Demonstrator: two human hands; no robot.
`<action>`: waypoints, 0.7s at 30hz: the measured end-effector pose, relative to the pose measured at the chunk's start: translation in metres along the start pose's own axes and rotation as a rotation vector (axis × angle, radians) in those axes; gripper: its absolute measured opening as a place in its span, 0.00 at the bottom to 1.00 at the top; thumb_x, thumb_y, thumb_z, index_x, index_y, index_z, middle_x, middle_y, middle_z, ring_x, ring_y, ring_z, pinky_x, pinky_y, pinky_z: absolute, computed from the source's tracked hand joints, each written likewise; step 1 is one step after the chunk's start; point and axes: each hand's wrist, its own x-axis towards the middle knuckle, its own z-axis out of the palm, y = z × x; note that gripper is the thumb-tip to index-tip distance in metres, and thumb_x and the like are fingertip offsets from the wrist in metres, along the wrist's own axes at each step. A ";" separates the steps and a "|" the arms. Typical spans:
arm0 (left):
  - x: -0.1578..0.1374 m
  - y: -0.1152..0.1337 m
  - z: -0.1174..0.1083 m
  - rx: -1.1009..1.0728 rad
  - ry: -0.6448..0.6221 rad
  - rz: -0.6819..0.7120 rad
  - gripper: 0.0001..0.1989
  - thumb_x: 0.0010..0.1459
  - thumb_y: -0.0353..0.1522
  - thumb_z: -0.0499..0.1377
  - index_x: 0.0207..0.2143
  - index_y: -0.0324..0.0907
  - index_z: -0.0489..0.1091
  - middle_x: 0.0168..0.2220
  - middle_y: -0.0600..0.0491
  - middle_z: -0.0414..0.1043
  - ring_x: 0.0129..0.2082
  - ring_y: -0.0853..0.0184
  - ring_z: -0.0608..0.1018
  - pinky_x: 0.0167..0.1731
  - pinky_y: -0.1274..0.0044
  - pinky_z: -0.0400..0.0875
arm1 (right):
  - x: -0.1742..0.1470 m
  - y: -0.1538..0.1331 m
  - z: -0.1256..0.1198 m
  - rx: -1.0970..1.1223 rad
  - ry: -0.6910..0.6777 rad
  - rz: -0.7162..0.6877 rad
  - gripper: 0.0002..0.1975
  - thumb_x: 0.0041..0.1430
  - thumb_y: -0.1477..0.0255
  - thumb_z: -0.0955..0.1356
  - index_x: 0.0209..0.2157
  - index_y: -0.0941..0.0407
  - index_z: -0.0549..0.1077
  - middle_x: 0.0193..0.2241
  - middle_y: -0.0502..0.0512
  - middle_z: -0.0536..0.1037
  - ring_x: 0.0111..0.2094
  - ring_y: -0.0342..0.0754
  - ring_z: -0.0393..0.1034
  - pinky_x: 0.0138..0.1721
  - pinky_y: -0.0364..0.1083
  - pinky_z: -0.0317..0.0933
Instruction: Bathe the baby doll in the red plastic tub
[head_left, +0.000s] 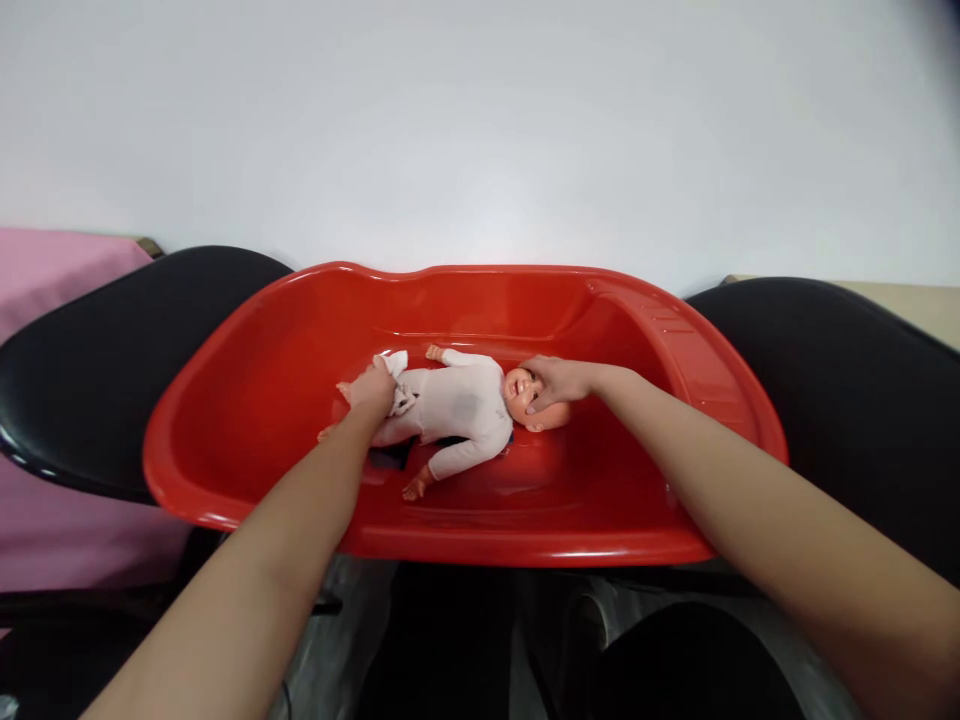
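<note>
A baby doll in a white suit lies on its back in a red plastic bathtub, head to the right. My left hand rests on the doll's legs and grips a small white cloth there. My right hand lies over the doll's head, fingers on its face. The doll's far arm points to the back wall of the tub, and its near arm reaches toward me.
The tub rests across two black chairs, one at the left and one at the right. A pink cloth hangs at the far left. A white wall stands close behind the tub.
</note>
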 end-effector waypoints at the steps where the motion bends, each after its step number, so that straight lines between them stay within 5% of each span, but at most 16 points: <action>1: -0.001 0.006 -0.002 -0.001 0.025 -0.013 0.19 0.73 0.38 0.51 0.58 0.35 0.64 0.49 0.35 0.79 0.48 0.47 0.81 0.49 0.59 0.72 | 0.000 0.000 0.000 0.000 0.000 0.000 0.33 0.47 0.57 0.78 0.55 0.49 0.74 0.54 0.58 0.78 0.51 0.61 0.75 0.50 0.53 0.70; 3: -0.003 0.023 -0.007 -0.047 0.086 0.055 0.20 0.74 0.40 0.50 0.61 0.40 0.65 0.54 0.38 0.78 0.50 0.47 0.81 0.51 0.61 0.72 | 0.000 0.001 0.000 0.008 -0.001 0.000 0.32 0.47 0.58 0.78 0.54 0.50 0.74 0.53 0.58 0.78 0.51 0.61 0.75 0.49 0.53 0.70; 7: -0.016 0.067 -0.001 -0.149 0.195 0.479 0.20 0.74 0.39 0.50 0.63 0.46 0.69 0.64 0.45 0.73 0.64 0.53 0.74 0.64 0.65 0.65 | 0.002 0.005 0.001 0.025 0.006 0.000 0.35 0.47 0.58 0.78 0.57 0.50 0.73 0.55 0.59 0.77 0.51 0.61 0.75 0.49 0.54 0.70; 12: -0.036 0.093 0.042 -0.174 0.015 0.928 0.21 0.70 0.33 0.56 0.62 0.44 0.72 0.69 0.42 0.69 0.70 0.54 0.67 0.70 0.65 0.59 | 0.005 0.013 0.004 -0.001 0.025 -0.020 0.38 0.49 0.53 0.78 0.59 0.51 0.72 0.58 0.60 0.76 0.55 0.62 0.73 0.52 0.53 0.69; 16: -0.028 0.079 0.061 -0.237 -0.026 0.906 0.23 0.70 0.30 0.54 0.65 0.53 0.71 0.71 0.50 0.67 0.73 0.58 0.64 0.70 0.64 0.59 | 0.007 0.016 0.006 0.024 0.011 -0.020 0.39 0.49 0.53 0.78 0.60 0.51 0.71 0.58 0.59 0.76 0.56 0.61 0.73 0.55 0.53 0.68; 21: -0.005 0.056 0.062 -0.202 -0.006 0.764 0.24 0.74 0.30 0.49 0.68 0.38 0.66 0.72 0.40 0.64 0.73 0.60 0.63 0.73 0.70 0.50 | 0.006 0.012 0.005 0.061 0.000 -0.033 0.37 0.50 0.54 0.78 0.60 0.50 0.73 0.56 0.58 0.78 0.54 0.61 0.74 0.54 0.54 0.69</action>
